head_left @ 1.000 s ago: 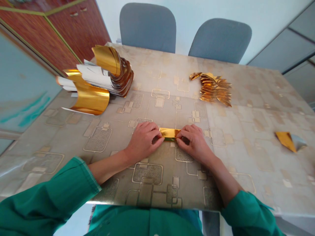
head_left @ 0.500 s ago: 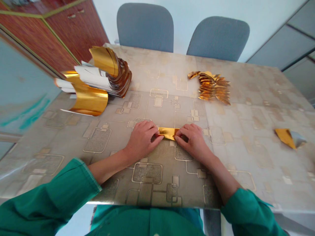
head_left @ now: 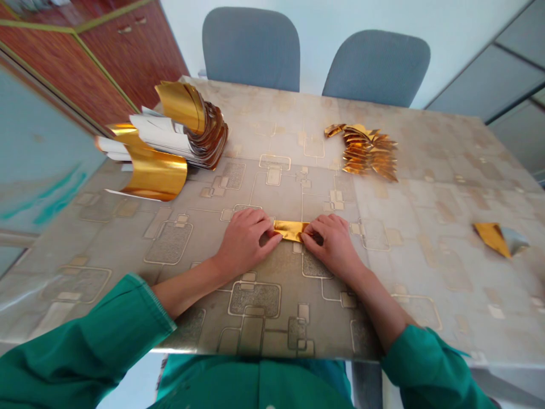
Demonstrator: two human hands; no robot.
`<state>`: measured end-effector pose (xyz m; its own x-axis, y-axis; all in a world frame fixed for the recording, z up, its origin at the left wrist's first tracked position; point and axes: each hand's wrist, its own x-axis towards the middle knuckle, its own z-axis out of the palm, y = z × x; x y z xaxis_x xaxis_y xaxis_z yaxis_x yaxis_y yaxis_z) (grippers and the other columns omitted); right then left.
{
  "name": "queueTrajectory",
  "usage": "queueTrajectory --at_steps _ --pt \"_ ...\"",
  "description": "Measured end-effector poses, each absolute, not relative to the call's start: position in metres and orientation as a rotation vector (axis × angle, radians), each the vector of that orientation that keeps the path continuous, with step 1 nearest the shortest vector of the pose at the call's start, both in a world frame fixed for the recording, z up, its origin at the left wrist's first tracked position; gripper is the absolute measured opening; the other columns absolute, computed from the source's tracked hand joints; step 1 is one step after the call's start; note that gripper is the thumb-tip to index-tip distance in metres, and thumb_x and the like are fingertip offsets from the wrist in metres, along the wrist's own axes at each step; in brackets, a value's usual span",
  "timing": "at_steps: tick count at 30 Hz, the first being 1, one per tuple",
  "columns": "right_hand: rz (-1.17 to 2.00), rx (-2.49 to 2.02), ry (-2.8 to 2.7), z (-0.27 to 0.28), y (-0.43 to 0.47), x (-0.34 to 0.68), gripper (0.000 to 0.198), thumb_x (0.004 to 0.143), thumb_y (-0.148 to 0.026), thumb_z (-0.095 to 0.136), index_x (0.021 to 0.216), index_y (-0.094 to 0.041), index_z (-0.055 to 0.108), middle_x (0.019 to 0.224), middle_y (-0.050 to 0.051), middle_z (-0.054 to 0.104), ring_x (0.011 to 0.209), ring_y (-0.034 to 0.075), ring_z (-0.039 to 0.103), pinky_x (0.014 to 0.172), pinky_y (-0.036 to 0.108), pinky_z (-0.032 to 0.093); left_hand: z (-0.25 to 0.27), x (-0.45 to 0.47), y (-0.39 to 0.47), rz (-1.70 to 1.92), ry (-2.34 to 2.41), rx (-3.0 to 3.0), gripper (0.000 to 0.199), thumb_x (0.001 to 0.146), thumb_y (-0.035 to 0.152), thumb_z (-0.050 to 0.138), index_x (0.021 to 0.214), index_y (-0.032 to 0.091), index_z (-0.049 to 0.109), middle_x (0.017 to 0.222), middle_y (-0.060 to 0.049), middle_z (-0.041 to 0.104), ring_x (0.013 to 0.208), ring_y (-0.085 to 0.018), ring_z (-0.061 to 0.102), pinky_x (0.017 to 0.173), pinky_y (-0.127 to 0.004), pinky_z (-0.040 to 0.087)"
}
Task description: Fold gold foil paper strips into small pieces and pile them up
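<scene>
A narrow folded strip of shiny gold foil paper lies low over the patterned table cover, stretched between my two hands. My left hand pinches its left end between thumb and fingers. At the other end, my right hand grips the strip the same way. The fingers hide both ends of the paper. Beyond, to the right, sits a row of folded gold paper pieces set close together. A stack of gold paper sheets with white backs stands at the far left, with a curled gold sheet in front.
One loose folded gold piece rests on the table at the right. Two grey-blue chairs stand behind the far edge. A reddish wooden cabinet is at the back left.
</scene>
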<state>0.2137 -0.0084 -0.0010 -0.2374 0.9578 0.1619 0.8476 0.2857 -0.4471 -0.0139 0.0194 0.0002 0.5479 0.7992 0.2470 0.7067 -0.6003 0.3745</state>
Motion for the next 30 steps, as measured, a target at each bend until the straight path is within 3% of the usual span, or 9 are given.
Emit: queueTrajectory --at_steps 13,21,24,30 --pt "0.353 -1.697 -2.193 0.005 -0.004 0.212 0.017 0.095 -0.028 0.056 0.081 -0.021 0.062 0.080 0.002 0.068 0.081 0.021 0.055 0.085 0.037 0.030 0.001 -0.014 0.022 0.568 1.283 2.457 0.013 0.083 0.030 0.072 0.082 0.019 0.064 0.092 -0.003 0.063 0.091 -0.022 0.056 0.086 -0.039 0.041" --pt "0.537 -1.460 -2.307 0.008 -0.002 0.229 0.013 0.085 -0.028 0.072 0.096 -0.024 0.066 0.089 0.000 0.066 0.091 0.021 0.056 0.089 0.036 0.031 -0.002 -0.018 0.027 0.606 1.191 2.514 0.013 0.087 0.031 0.072 0.085 0.020 0.066 0.094 -0.003 0.062 0.092 -0.022 0.055 0.083 -0.037 0.040" --pt "0.500 -1.390 -2.356 0.008 -0.003 0.231 0.003 0.089 -0.022 0.066 0.092 -0.024 0.067 0.088 0.001 0.065 0.090 0.020 0.054 0.087 0.036 0.031 0.001 -0.020 0.026 0.632 1.133 2.605 0.015 0.086 0.034 0.073 0.085 0.021 0.067 0.094 -0.003 0.063 0.092 -0.022 0.054 0.084 -0.038 0.039" --pt "0.430 -1.295 -2.439 0.015 -0.007 0.229 0.008 0.092 -0.022 0.061 0.087 -0.024 0.067 0.086 0.001 0.065 0.088 0.019 0.052 0.090 0.037 0.030 0.006 -0.019 0.020 0.655 0.943 2.867 0.008 0.090 0.029 0.065 0.092 0.022 0.070 0.099 -0.004 0.067 0.091 -0.022 0.054 0.093 -0.041 0.039"
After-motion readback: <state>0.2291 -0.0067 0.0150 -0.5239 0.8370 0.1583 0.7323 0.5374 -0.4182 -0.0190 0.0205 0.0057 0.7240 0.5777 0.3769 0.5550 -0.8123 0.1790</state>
